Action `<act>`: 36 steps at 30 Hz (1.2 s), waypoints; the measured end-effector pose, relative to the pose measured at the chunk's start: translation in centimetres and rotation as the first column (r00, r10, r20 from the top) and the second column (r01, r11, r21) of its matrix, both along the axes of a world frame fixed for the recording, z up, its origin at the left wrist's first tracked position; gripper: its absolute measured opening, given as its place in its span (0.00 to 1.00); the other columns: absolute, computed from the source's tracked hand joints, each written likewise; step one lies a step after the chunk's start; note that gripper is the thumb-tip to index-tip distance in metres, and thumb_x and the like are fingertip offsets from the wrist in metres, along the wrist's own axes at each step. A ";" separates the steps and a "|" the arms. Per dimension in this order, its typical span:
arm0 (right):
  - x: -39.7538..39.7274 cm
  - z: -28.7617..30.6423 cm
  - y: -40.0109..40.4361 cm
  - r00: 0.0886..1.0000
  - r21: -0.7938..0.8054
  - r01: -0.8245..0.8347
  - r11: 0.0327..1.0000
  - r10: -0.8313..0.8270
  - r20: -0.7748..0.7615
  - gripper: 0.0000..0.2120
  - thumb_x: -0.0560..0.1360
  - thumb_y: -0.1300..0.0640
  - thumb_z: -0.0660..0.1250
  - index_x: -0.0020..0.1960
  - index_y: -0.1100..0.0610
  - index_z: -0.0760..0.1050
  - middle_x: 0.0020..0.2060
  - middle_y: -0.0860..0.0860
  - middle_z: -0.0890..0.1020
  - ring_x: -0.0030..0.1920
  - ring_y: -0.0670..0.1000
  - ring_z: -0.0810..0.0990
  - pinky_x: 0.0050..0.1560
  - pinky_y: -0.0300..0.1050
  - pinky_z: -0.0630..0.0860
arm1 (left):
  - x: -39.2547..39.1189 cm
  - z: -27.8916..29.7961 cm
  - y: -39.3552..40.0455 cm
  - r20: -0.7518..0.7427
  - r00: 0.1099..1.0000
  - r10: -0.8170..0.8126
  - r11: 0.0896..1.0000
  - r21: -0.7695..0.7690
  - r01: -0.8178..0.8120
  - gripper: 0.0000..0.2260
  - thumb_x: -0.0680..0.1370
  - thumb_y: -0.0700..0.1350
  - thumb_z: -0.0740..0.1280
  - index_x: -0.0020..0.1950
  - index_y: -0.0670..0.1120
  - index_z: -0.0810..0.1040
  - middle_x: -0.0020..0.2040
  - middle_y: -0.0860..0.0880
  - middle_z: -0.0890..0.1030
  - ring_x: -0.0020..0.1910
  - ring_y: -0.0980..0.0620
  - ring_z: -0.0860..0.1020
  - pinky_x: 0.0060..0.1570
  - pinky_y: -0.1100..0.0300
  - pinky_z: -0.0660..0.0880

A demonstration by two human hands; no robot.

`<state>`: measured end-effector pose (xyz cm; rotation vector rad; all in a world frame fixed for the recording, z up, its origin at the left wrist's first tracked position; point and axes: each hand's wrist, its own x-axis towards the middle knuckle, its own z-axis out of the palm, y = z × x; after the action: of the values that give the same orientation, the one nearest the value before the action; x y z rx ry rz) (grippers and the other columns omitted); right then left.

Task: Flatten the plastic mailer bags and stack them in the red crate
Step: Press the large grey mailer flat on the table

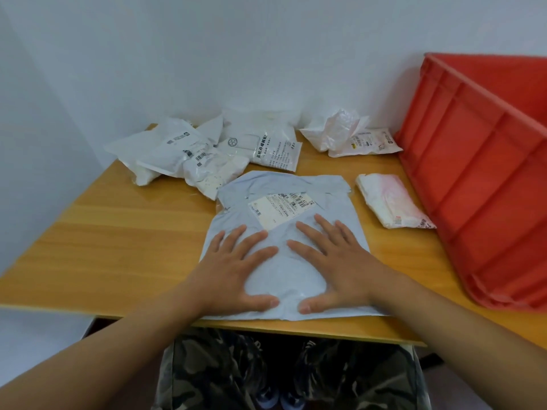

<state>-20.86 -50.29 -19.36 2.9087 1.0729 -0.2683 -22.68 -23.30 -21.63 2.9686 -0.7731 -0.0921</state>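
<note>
Grey mailer bag [284, 208], flat hands [236, 267] pressing

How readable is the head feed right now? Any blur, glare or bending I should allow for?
Head view: soft, even light, with no harsh glare; wide-angle bending curves the table edge and tilts the red crate; the whole frame is slightly soft, so the label on the grey mailer bag is unreadable; left hand and right hand show clearly.

both hands, left [233, 270] and right [334, 261], press flat on the grey mailer bag [284, 202] beside the red crate [485, 179].
</note>
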 end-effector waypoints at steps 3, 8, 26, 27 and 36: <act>-0.3 -0.5 -1.0 1.000 0.010 0.007 1.000 -0.007 -0.009 0.51 0.67 0.18 0.53 0.78 0.37 0.33 0.77 0.43 0.29 0.74 0.52 0.22 0.75 0.60 0.30 | 0.0 0.1 0.0 0.013 1.000 0.000 1.000 -0.014 0.000 0.44 0.66 0.82 0.44 0.78 0.64 0.52 0.81 0.57 0.48 0.80 0.47 0.42 0.76 0.43 0.40; -0.4 -1.1 -0.9 0.997 0.070 0.051 0.996 -0.046 -0.066 0.48 0.68 0.19 0.55 0.79 0.36 0.38 0.78 0.41 0.33 0.75 0.48 0.23 0.76 0.56 0.31 | 0.1 0.8 0.0 -0.055 0.998 0.003 1.000 0.012 -0.002 0.44 0.64 0.83 0.41 0.78 0.66 0.49 0.80 0.59 0.45 0.79 0.49 0.39 0.77 0.43 0.40; -0.2 -1.0 -1.0 0.989 0.087 0.064 0.994 -0.051 -0.140 0.47 0.67 0.19 0.55 0.79 0.35 0.42 0.79 0.40 0.35 0.75 0.48 0.25 0.75 0.52 0.31 | 9.8 1.9 -4.1 -0.207 0.936 0.285 0.958 0.075 -0.275 0.36 0.71 0.78 0.50 0.76 0.70 0.47 0.81 0.55 0.45 0.80 0.42 0.42 0.76 0.41 0.39; 0.1 -0.4 -1.0 0.984 0.080 0.065 0.995 -0.050 -0.170 0.46 0.67 0.19 0.53 0.78 0.35 0.44 0.79 0.40 0.38 0.76 0.47 0.28 0.76 0.51 0.33 | 9.8 1.9 -4.1 -0.220 0.933 0.285 0.958 0.088 -0.272 0.36 0.71 0.78 0.50 0.76 0.70 0.48 0.81 0.55 0.45 0.80 0.42 0.43 0.76 0.41 0.39; 8.9 1.7 1.0 0.978 0.084 0.203 0.976 -0.197 -0.066 0.46 0.65 0.19 0.51 0.77 0.33 0.41 0.80 0.41 0.39 0.78 0.54 0.30 0.76 0.64 0.36 | 11.8 3.3 -3.9 -0.107 0.953 0.284 0.957 -0.026 -0.289 0.34 0.71 0.77 0.53 0.76 0.70 0.54 0.81 0.57 0.45 0.79 0.46 0.39 0.75 0.40 0.38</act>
<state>-11.92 -49.31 -17.67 3.1121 0.8180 -0.3185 -10.84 -27.18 -18.37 2.9709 -0.3223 -0.2052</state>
